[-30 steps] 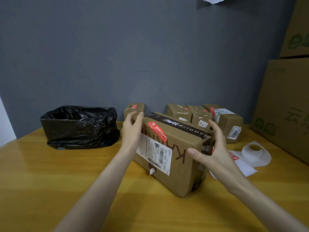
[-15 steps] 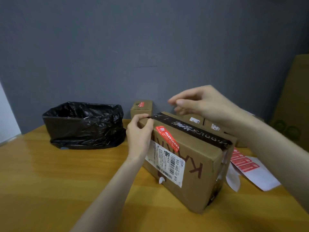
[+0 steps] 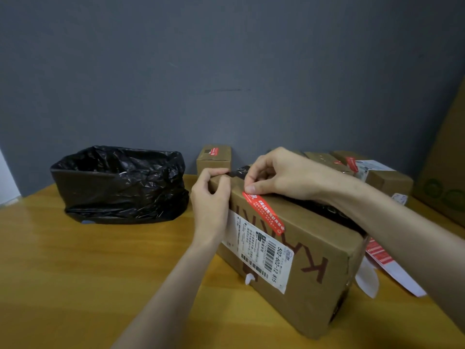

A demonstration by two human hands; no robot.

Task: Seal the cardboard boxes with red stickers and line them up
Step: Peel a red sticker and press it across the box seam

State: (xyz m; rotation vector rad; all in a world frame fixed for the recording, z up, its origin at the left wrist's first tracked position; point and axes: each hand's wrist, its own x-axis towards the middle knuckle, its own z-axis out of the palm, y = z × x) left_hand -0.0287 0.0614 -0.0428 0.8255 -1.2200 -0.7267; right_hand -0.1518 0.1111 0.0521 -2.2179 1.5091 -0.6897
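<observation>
A large cardboard box (image 3: 309, 250) with a white shipping label lies on the wooden table (image 3: 75, 273) in the middle of the view. A red sticker (image 3: 264, 212) runs diagonally from its top over the front edge. My left hand (image 3: 210, 205) grips the box's far left corner, fingers curled over the top edge. My right hand (image 3: 279, 175) reaches across the box top, and its thumb and forefinger pinch the sticker's upper end against the cardboard. A small box (image 3: 214, 159) bearing a red sticker stands at the wall behind.
A black bin bag (image 3: 120, 185) sits at the left. Several stickered boxes (image 3: 382, 176) stand in a row at the back right. A sheet of red stickers (image 3: 380, 255) and white backing paper (image 3: 367, 280) lie right of the box. A big carton (image 3: 448, 159) fills the right edge.
My right hand left the box's right end, rose over the top and came down on the sticker's upper end. My left hand stayed on the far corner. The view moved closer.
</observation>
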